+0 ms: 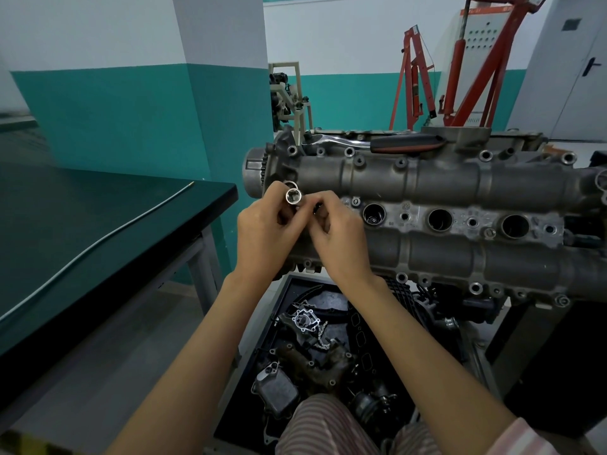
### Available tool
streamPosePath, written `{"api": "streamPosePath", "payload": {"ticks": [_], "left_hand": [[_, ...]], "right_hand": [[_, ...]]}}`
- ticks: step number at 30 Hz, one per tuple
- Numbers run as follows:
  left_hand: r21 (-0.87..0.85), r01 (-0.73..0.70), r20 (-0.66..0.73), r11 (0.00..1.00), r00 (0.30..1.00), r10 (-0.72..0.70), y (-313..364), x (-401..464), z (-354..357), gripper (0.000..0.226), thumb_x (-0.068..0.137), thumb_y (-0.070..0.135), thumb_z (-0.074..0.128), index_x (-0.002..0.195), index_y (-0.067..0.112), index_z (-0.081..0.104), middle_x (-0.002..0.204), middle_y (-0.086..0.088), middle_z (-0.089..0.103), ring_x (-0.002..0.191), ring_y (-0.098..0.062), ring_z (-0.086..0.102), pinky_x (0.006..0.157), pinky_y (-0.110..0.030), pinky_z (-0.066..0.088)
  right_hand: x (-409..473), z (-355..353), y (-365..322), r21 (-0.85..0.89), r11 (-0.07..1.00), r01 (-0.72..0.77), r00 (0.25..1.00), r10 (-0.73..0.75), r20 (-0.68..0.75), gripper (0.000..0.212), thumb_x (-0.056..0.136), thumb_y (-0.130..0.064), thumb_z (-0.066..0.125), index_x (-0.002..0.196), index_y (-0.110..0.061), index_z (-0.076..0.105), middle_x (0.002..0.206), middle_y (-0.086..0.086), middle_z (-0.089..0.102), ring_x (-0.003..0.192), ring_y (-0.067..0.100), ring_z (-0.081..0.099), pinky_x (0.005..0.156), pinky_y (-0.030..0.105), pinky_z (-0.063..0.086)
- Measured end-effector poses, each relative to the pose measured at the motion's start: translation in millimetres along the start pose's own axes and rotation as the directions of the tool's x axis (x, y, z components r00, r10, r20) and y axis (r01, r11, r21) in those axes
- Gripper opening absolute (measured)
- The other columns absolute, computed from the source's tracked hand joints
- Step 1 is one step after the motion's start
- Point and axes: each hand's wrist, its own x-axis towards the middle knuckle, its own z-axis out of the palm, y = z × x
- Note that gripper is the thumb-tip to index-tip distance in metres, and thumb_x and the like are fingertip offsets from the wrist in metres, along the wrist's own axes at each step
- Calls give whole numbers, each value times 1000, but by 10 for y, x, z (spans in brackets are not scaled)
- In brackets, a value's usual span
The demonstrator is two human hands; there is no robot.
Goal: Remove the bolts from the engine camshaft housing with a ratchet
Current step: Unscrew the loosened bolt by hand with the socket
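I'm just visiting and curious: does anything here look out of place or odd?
Mildly: the ratchet lies loose along the far edge of the camshaft housing, unheld, while the left hand holds a socket. Nothing looks spilled or broken.

We see walls painted white above and teal below (108, 113), with a square pillar in the same two colours (226, 93) standing between us and the back wall. At our left stands a dark green tabletop with a black edge (82, 231) on grey metal legs (205, 257), and a thin silver rod (98, 241) lies along it. The floor is smooth grey concrete (108, 349). By the back wall we see a red steel engine hoist (460, 70), a pale grey cabinet with rows of vent holes (479, 37) behind it, and a light grey door with a black handle (581, 67) at far right. The light is soft and even.
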Motion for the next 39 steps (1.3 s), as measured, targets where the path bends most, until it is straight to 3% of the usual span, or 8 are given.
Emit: {"api": "streamPosePath", "payload": {"ticks": [5, 8, 12, 16, 21, 29, 34, 39], "left_hand": [[-28, -48, 71, 998, 996, 50, -8, -4, -59, 17, 88, 27, 56, 93, 12, 62, 63, 0, 60, 51, -13, 52, 49, -33, 45], [-6, -25, 41, 1000, 999, 25, -12, 6, -42, 20, 89, 25, 59, 85, 6, 62, 57, -3, 56, 49, -14, 50, 48, -34, 43], [-32, 37, -3, 999, 999, -37, 22, 13, 0, 34, 86, 31, 63, 70, 4, 50, 53, -6, 52, 47, -21, 48, 46, -34, 40], [-56, 12, 21, 998, 1000, -11, 14, 7, -26, 33, 85, 34, 61, 73, 4, 53, 57, -6, 54, 49, -21, 49, 47, -35, 42], [-44, -21, 73, 999, 997, 24, 6, -7, -71, 20, 87, 29, 56, 96, 13, 64, 62, -2, 60, 49, -14, 51, 49, -34, 46], [12, 5, 35, 1000, 999, -6, 32, 12, -35, 32, 87, 32, 60, 76, 3, 54, 54, -4, 51, 47, -19, 47, 46, -26, 37], [-7, -8, 63, 1000, 998, 9, 28, 8, -54, 32, 86, 31, 62, 76, 2, 55, 55, -4, 52, 48, -20, 49, 47, -32, 40], [7, -65, 131, 998, 989, 63, 15, 29, -87, 29, 87, 32, 53, 86, 4, 63, 54, -2, 55, 46, -18, 50, 46, -36, 44]], "right_hand": [[2, -17, -18, 19, 999, 28, 999, -29, 34, 22, 91, -9, 52, 111, -9, 63, 94, 2, 67, 82, 7, 58, 73, 15, 44], [-4, -23, -38, -7, 998, 61, 997, -61, 39, 31, 93, -7, 50, 122, -11, 59, 105, 5, 67, 95, 14, 61, 83, 22, 47], [-5, -12, -24, -8, 1000, 8, 1000, -8, 28, 34, 90, -12, 56, 123, -9, 54, 78, -6, 58, 69, 8, 54, 67, 22, 47], [-4, -2, -9, 10, 1000, -13, 1000, 13, 4, 11, 88, -14, 59, 98, -11, 55, 60, -17, 40, 55, -2, 46, 51, 14, 37], [-9, 3, 20, 18, 1000, 23, 1000, -24, 13, 8, 90, -11, 55, 93, -4, 58, 71, -20, 45, 59, -5, 43, 57, 10, 33], [-3, 3, 23, 10, 999, 40, 999, -40, 11, 22, 90, -13, 55, 112, -11, 58, 68, -25, 42, 59, -8, 45, 57, 9, 35], [-1, 2, 22, 46, 999, 12, 1000, -11, -15, 5, 87, -11, 60, 89, -9, 55, 60, -21, 40, 59, -7, 50, 53, 10, 37], [-2, 2, 42, 28, 999, 15, 1000, -16, 20, 6, 91, -10, 54, 94, -6, 57, 64, -22, 43, 57, -8, 48, 53, 10, 34]]}}
